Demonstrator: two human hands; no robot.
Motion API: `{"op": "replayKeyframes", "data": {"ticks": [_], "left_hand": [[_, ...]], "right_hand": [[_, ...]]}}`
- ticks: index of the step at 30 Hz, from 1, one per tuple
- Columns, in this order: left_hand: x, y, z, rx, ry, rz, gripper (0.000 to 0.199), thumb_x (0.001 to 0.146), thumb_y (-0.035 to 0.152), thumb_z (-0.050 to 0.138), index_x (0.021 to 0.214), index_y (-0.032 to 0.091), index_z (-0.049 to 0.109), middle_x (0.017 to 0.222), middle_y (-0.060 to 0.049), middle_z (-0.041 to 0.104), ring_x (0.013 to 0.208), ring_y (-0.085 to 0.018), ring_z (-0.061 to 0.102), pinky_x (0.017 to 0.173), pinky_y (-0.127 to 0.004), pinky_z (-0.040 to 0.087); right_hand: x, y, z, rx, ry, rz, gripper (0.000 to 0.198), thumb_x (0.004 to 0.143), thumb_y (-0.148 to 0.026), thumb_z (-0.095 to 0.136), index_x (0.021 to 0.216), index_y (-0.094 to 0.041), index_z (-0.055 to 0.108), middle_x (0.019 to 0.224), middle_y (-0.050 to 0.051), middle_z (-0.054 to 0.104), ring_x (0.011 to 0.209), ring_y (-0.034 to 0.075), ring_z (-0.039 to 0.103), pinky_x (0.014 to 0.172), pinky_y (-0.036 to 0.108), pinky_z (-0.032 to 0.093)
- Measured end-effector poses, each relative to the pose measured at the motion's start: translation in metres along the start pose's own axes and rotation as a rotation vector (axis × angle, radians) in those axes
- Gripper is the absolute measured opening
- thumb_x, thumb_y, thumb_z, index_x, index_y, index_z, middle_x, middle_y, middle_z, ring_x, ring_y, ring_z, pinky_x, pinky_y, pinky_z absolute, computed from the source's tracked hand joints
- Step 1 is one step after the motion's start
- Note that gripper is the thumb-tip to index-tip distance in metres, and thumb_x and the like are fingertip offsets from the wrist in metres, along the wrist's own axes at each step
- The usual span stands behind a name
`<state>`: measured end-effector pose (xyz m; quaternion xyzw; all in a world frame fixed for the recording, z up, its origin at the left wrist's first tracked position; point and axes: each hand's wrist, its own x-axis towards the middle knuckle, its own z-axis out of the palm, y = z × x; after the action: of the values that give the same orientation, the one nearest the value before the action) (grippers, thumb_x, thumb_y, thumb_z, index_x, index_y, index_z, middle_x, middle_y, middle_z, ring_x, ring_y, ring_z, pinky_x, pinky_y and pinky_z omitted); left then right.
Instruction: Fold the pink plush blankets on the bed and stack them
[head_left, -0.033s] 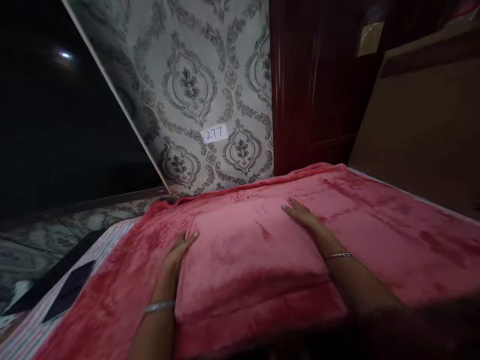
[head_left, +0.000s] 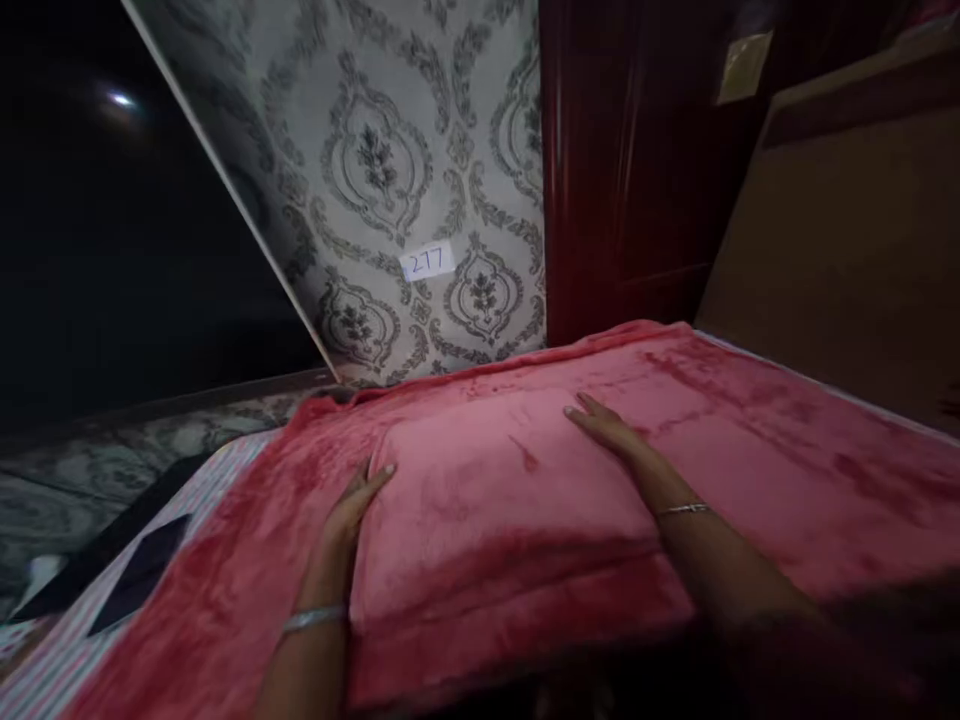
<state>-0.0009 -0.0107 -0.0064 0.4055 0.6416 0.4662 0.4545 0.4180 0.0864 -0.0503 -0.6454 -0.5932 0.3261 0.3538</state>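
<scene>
Plush bundle (head_left: 480, 490), pink, pillow-shaped, lying on pink blanket (head_left: 787, 480) between both hands. Left hand (head_left: 360, 500) at bundle's left edge, thumb reaching onto top, fingers parted, not clenched. Right hand (head_left: 604, 424) laid over far right corner, fingers outstretched. Bracelet (head_left: 313, 617) on left wrist, thin bangle (head_left: 684, 508) on right. Striped sheet (head_left: 82, 650) at left, dark flat item (head_left: 142, 575) atop. Beyond: patterned wallpaper (head_left: 495, 130), paper label (head_left: 427, 261) marked 277, dark red panel (head_left: 622, 220). Brown board (head_left: 847, 240) at right.
</scene>
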Motion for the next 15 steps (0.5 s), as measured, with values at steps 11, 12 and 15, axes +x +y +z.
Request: {"op": "replayKeyframes", "data": {"ticks": [11,12,15], "left_hand": [[-0.030,-0.024,-0.011,0.244,0.035,0.328,0.101,0.069,0.045,0.081,0.157,0.029,0.035,0.166,-0.003,0.031,0.154,-0.029,0.024,0.123,-0.039,0.026],[-0.028,-0.025,-0.011,0.239,0.018,0.309,0.099,0.069,0.045,0.081,0.156,0.027,0.038,0.164,-0.005,0.036,0.152,-0.030,0.029,0.122,-0.039,0.029],[-0.024,-0.034,-0.011,0.175,-0.036,0.231,0.092,0.067,0.047,0.081,0.148,0.019,0.049,0.153,-0.012,0.051,0.142,-0.033,0.046,0.117,-0.043,0.038]], "right_hand": [[-0.048,0.037,-0.012,0.254,0.013,-0.240,0.095,0.072,-0.053,0.073,0.156,-0.022,0.039,0.158,0.005,0.042,0.147,0.030,0.036,0.123,0.046,0.026],[-0.046,0.041,-0.011,0.256,0.012,-0.253,0.095,0.072,-0.054,0.074,0.154,-0.021,0.041,0.157,0.006,0.044,0.146,0.030,0.038,0.123,0.046,0.026],[-0.046,0.051,-0.009,0.278,-0.033,-0.251,0.089,0.071,-0.060,0.074,0.147,-0.019,0.050,0.148,0.010,0.054,0.138,0.032,0.048,0.120,0.051,0.031]]}}
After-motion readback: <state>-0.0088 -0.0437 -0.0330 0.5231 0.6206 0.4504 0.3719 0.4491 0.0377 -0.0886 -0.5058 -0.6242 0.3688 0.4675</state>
